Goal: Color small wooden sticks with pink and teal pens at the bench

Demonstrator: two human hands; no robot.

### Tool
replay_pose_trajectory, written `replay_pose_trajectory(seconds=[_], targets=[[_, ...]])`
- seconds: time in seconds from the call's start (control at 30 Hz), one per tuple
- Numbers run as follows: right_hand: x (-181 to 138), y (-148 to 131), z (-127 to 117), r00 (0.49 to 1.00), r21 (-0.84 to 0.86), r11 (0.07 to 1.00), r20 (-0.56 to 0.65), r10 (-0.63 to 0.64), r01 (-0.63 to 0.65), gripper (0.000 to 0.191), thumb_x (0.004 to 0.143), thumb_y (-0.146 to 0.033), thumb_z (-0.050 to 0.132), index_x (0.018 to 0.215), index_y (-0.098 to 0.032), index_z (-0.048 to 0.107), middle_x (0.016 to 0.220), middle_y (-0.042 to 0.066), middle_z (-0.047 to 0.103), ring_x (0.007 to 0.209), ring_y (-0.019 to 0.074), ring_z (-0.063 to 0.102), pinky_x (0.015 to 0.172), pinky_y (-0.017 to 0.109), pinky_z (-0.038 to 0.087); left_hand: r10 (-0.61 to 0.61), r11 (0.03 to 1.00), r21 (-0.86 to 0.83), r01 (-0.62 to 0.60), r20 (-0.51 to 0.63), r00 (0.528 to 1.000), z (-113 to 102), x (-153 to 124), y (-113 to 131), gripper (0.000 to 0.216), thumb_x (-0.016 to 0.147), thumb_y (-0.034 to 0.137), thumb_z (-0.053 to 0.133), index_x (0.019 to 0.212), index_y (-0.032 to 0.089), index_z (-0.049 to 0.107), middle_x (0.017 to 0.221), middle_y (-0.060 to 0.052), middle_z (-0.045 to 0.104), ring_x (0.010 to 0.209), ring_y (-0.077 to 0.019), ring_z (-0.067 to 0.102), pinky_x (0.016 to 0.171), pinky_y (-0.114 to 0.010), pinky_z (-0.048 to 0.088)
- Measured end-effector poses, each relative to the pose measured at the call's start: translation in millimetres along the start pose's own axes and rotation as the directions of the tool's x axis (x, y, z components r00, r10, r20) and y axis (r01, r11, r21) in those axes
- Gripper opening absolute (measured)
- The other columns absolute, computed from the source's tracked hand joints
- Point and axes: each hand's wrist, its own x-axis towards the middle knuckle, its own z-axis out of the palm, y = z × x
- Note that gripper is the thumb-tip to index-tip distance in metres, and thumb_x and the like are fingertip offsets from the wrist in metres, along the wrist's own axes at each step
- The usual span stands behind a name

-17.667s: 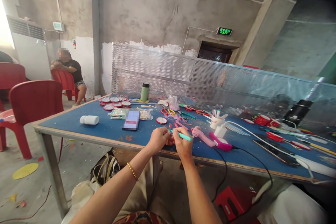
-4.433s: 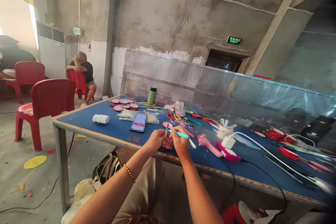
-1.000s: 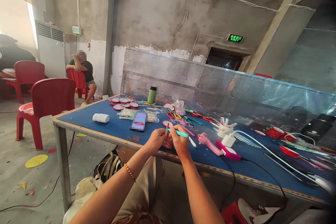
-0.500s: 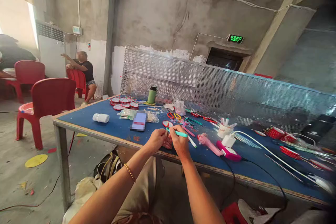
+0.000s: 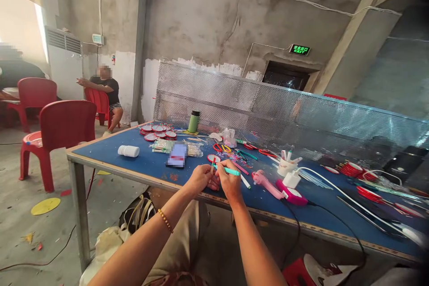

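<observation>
- Left hand (image 5: 201,178): fingers pinched on a thin stick (image 5: 213,161), red at its upper end, held roughly upright above the near edge of the worktop (image 5: 100,149).
- Right hand (image 5: 230,179): closed around a teal pen (image 5: 231,171) in a writing grip; pen's left end at the stick, contact too small to tell.
- Just beyond the hands: one red-rimmed disc (image 5: 211,157), lying flat.
- Just right of the right hand: white marker (image 5: 246,182) with green end; farther right, pink tool (image 5: 268,184) and magenta block (image 5: 292,193).
- Behind the block: white plug (image 5: 292,179) and cup (image 5: 284,169) with pens standing in it.
- Left of the disc: phone (image 5: 177,156), against packaged sticks (image 5: 194,149); white bottle (image 5: 128,151) on its side, farther left.
- Far side: stacked discs (image 5: 158,129), upright green flask (image 5: 193,123), plastic bag (image 5: 229,137).
- Behind the worktop: perforated screen (image 5: 214,98).
- Room, left: red chair (image 5: 68,120); a person (image 5: 112,89) seated near the wall.
</observation>
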Motion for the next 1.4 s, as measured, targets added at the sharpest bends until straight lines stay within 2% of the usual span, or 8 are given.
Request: replay_pose_trajectory(seconds=[0.2,0.6,0.97,1.23,1.4], targets=[[0.0,0.3,-0.4,1.000,-0.011,1.000,0.001,-0.010,0.010,0.022,0.088,-0.033,0.056,0.069,-0.022,0.055,0.054,-0.004,0.057,0.045,0.0129,0.053,0.048,0.025,0.043,0.000,1.000,-0.005,0.000,-0.004,1.000,-0.3,0.4,-1.2,0.015,0.076,0.028,0.058,0.068,0.018,0.050,0.056,0.001,0.064,0.048,-0.0148,0.064,0.056,-0.029,0.056],[-0.1,1.0,0.2,0.999,-0.034,0.999,0.006,-0.032,0.033,0.023,0.089,-0.031,0.053,0.067,-0.023,0.052,0.054,-0.004,0.055,0.048,0.0136,0.053,0.053,0.025,0.043,0.004,1.000,-0.016,-0.004,-0.002,1.000,0.3,-0.3,0.3,0.014,0.077,0.025,0.055,0.066,0.018,0.049,0.056,0.000,0.063,0.048,-0.0149,0.064,0.056,-0.029,0.056],[-0.3,0.8,0.4,1.000,-0.024,0.999,0.002,-0.022,0.022,0.022,0.088,-0.031,0.054,0.068,-0.022,0.054,0.054,-0.004,0.056,0.047,0.0137,0.053,0.051,0.025,0.042,0.006,1.000,-0.007,-0.006,-0.005,1.000,0.2,-0.8,0.1,0.012,0.074,0.023,0.056,0.066,0.018,0.049,0.055,0.002,0.062,0.047,-0.0137,0.063,0.056,-0.028,0.056],[0.6,3.0,0.5,0.999,-0.036,0.999,0.009,-0.036,0.037,0.027,0.090,-0.036,0.056,0.067,-0.022,0.053,0.055,-0.003,0.057,0.049,0.0140,0.053,0.051,0.025,0.042,0.006,1.000,0.000,-0.006,-0.005,1.000,0.0,-0.2,-1.3,0.021,0.077,0.033,0.060,0.067,0.018,0.049,0.056,0.001,0.062,0.049,-0.0151,0.064,0.057,-0.030,0.057],[1.0,6.5,1.3,0.999,-0.037,0.998,0.013,-0.041,0.042,0.027,0.090,-0.036,0.055,0.067,-0.023,0.053,0.054,-0.003,0.057,0.049,0.0141,0.053,0.051,0.024,0.042,0.007,1.000,-0.004,-0.007,-0.009,1.000,0.4,-0.5,-1.1,0.018,0.078,0.027,0.057,0.067,0.019,0.047,0.057,0.000,0.064,0.050,-0.0158,0.065,0.057,-0.030,0.056]])
